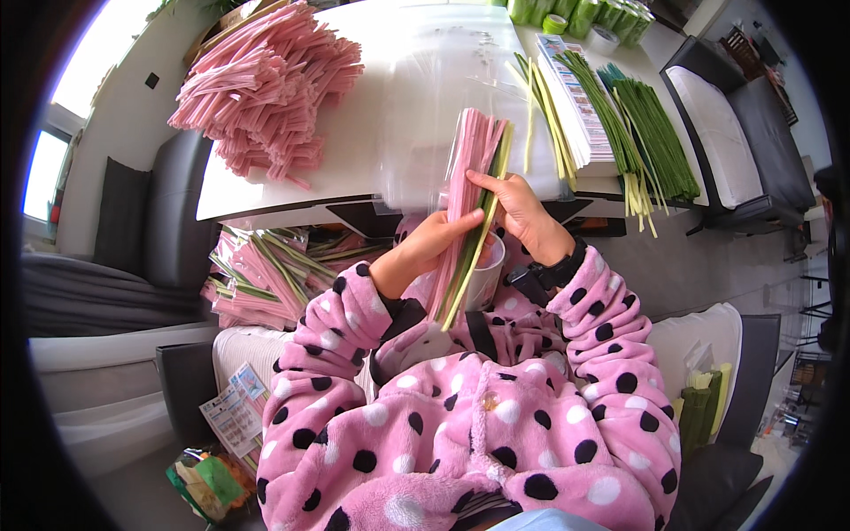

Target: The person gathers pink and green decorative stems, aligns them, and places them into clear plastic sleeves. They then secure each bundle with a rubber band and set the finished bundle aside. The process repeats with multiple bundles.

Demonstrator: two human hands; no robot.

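Both hands hold one upright bundle of pink chenille stems (pixel 469 149) in front of my lap. Dark green stems (pixel 470 249) and pale yellow stems (pixel 506 149) run along its right side. Clear plastic shows along the bundle's upper left edge; how far it wraps round cannot be made out. My left hand (pixel 428 240) grips the lower middle, thumb across the front. Higher up, my right hand (pixel 521 206) pinches the right side with its thumb on the pink stems. Behind the bundle, a white cylindrical container (pixel 490 282) is partly hidden.
A large heap of pink stems (pixel 265 93) covers the table's (pixel 345 146) left. Clear plastic sleeves (pixel 425 86) lie mid-table. To the right are printed sheets (pixel 578 99), green stems (pixel 654 139) and green tape rolls (pixel 584 16). Filled bags (pixel 265 272) sit below left.
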